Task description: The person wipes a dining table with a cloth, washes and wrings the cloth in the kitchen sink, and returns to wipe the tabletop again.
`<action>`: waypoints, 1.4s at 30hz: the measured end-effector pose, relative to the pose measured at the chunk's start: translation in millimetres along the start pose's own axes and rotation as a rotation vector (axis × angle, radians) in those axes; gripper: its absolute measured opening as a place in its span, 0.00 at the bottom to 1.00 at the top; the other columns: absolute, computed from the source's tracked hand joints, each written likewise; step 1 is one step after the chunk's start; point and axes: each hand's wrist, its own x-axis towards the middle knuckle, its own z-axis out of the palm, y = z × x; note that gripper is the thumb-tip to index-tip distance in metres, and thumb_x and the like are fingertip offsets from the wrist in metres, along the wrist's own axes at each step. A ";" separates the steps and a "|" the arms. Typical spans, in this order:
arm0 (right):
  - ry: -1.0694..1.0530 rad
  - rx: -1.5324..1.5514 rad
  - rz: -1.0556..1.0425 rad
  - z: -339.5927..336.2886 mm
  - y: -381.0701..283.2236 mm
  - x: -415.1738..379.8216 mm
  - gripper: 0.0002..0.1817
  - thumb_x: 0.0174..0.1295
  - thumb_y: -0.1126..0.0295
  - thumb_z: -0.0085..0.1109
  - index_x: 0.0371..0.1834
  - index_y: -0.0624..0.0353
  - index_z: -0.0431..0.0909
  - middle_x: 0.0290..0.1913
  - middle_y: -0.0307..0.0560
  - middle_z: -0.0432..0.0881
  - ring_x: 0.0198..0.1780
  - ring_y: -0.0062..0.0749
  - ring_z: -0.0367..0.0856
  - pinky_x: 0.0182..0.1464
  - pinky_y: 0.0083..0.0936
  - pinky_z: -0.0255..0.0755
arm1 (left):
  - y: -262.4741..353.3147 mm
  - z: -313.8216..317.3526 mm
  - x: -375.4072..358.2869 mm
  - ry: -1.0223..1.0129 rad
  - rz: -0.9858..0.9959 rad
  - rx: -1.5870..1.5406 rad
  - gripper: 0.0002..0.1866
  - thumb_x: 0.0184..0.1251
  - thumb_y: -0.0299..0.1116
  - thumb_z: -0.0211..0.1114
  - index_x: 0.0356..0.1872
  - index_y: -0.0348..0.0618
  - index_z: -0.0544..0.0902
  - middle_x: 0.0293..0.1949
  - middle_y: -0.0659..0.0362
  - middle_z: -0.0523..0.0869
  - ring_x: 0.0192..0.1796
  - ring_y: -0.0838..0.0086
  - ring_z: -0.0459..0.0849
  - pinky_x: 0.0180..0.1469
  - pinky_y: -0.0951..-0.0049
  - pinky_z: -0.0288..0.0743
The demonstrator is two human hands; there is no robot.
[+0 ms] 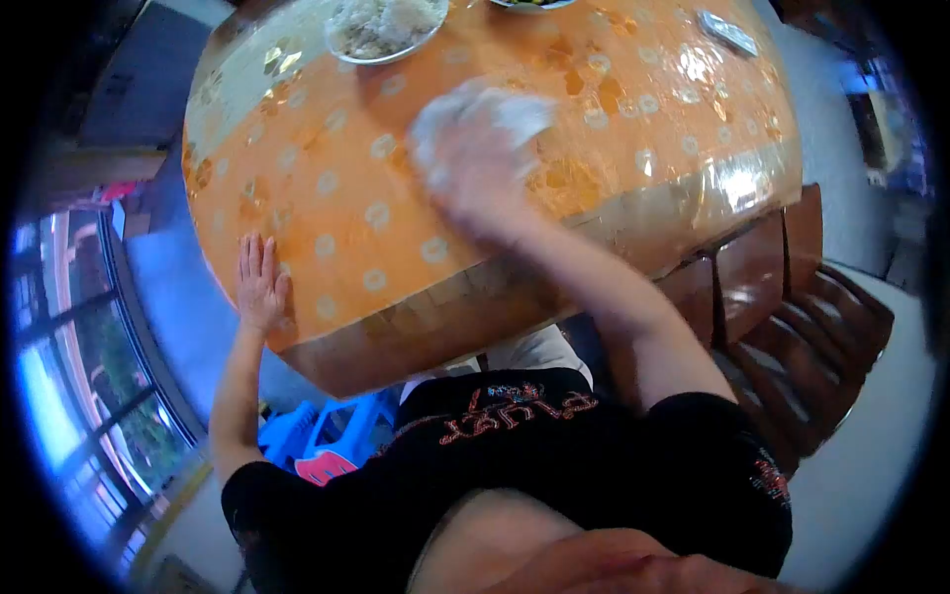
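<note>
My right hand (477,163), blurred by motion, presses a crumpled white cloth (522,117) against the orange patterned tablecloth (327,247). Part of the cloth bulges out past the fingers, and the fingertips are hard to make out. My left hand (261,285) lies flat at the left edge of the table, its fingers stretched out and nothing in it. Beyond the cloth, near the far side, stands a bowl of white rice (384,28).
Another dish (534,4) is cut off by the top of the view. A small silvery packet (727,33) lies at the far right of the table. Brown wooden chairs (802,337) stand at the right, and a blue plastic stool (341,426) at the lower left.
</note>
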 end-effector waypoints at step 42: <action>0.858 -0.571 -0.591 262.7 -347.8 70.2 0.22 0.67 0.63 0.32 0.62 0.60 0.61 0.62 0.57 0.65 0.59 0.45 0.67 0.60 0.44 0.59 | 7.8 12.9 -94.5 0.860 -0.719 -0.381 0.24 0.60 0.39 0.56 0.57 0.42 0.72 0.60 0.47 0.68 0.63 0.51 0.63 0.65 0.58 0.54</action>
